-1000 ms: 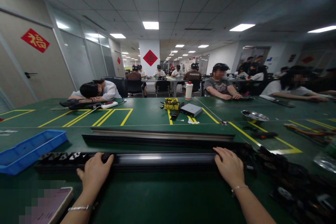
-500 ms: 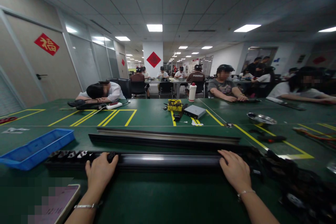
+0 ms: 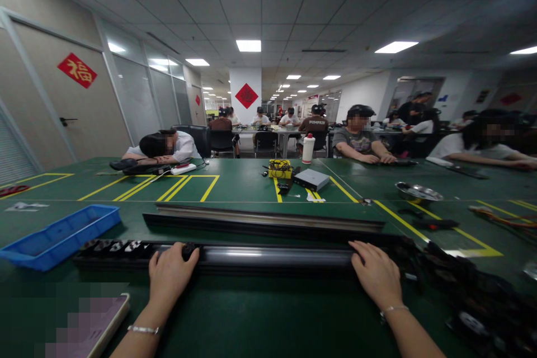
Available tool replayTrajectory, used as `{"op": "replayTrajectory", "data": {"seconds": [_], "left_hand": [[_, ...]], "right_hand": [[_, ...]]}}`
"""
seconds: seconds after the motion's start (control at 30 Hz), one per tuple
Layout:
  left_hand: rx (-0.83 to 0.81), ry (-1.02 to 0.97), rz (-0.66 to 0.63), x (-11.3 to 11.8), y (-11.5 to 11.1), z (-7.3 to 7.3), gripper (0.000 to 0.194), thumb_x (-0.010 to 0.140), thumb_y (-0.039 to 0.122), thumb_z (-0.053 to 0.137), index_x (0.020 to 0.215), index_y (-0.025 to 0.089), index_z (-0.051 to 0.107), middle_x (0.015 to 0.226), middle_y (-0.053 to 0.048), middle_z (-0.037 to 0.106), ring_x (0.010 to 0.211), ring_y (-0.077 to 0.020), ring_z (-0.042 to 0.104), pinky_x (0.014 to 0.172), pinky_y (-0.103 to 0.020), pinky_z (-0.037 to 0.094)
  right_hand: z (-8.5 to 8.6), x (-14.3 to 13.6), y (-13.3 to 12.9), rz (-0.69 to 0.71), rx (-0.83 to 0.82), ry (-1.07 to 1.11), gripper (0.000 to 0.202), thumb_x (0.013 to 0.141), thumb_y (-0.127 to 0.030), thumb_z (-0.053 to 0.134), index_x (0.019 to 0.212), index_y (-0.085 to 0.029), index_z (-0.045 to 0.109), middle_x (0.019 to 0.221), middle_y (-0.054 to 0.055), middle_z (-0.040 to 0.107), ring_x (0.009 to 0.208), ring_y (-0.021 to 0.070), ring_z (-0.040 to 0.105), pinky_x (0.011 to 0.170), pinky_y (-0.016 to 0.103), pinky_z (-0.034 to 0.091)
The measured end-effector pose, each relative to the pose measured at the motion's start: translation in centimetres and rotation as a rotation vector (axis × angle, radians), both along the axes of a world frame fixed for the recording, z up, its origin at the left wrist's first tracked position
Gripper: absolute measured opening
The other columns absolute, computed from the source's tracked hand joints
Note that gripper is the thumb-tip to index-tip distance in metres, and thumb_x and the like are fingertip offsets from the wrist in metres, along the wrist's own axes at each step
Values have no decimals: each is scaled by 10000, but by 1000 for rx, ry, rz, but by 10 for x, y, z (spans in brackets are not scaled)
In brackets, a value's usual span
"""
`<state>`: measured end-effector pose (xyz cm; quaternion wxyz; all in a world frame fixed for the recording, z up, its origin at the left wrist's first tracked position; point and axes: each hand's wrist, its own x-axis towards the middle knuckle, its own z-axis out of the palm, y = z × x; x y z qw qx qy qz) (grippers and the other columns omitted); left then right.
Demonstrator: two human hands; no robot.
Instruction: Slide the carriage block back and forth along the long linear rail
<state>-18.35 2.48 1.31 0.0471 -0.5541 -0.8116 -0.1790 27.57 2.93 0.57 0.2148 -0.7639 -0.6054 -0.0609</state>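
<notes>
A long black rail (image 3: 268, 257) with a shiny top lies crosswise on the green table in front of me. Around a small black part (image 3: 189, 250) on the rail, my left hand (image 3: 172, 271) is closed, thumb on its right side. Toward the rail's right end, my right hand (image 3: 377, 271) grips over it with the fingers on the far edge. Several black-and-white pieces (image 3: 119, 246) sit in a row along the rail's left end. Just behind, a second long rail (image 3: 268, 221) lies roughly parallel. My palms hide parts of the rail.
A blue tray (image 3: 62, 238) stands to the left, a phone (image 3: 104, 324) nearer me. Black parts (image 3: 474, 291) are heaped at right. Farther back are a metal bowl (image 3: 419, 191), a grey box (image 3: 312, 179) and a white bottle (image 3: 308, 149). People sit across the table.
My left hand has moved to the right along the rail, together with the small black part. My right hand has stayed in place.
</notes>
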Motion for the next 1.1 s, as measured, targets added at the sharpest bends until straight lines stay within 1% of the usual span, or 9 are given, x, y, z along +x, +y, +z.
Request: {"op": "replayTrajectory", "data": {"seconds": [0.2,0.37,0.5,0.73,0.93,1.1], "left_hand": [[-2,-15,-6,-1,0,0,424,795,536,359,914,193,577,962,-123,701,1006,-287,595,1028,-441,227],[-5,24,-7,1,-2,1,422,808,511,339,939,187,575,963,-134,700,1008,-281,595,1026,-439,230],[-1,27,-12,3,-3,2,420,809,511,338,938,182,565,960,-137,696,1013,-284,594,1029,-442,227],[22,48,-94,15,-2,-1,404,811,507,336,923,188,558,963,-129,695,1013,-279,595,1021,-419,255],[23,34,-100,20,-4,1,385,816,496,341,903,192,562,949,-124,699,997,-274,602,1016,-415,265],[23,18,-107,19,-4,2,373,814,497,356,892,197,564,946,-118,700,992,-269,603,1021,-416,259]], "right_hand": [[-1,1,0,10,6,6,474,826,-363,297,1141,-266,637,1251,11,603,1208,246,454,968,464,355],[-2,0,1,0,26,-1,465,824,-349,302,1134,-269,639,1252,5,602,1203,237,460,968,452,358],[-2,0,1,-3,3,-2,472,828,-350,294,1148,-267,631,1264,5,594,1210,235,455,966,462,356],[-2,2,1,7,0,10,475,835,-365,289,1152,-263,628,1268,9,591,1218,237,447,981,468,344],[-2,3,1,12,-25,31,491,846,-393,271,1174,-271,615,1279,11,583,1228,247,437,982,497,334],[-3,3,2,5,-9,23,478,839,-387,288,1165,-275,620,1277,5,585,1231,240,433,988,481,333]]}}
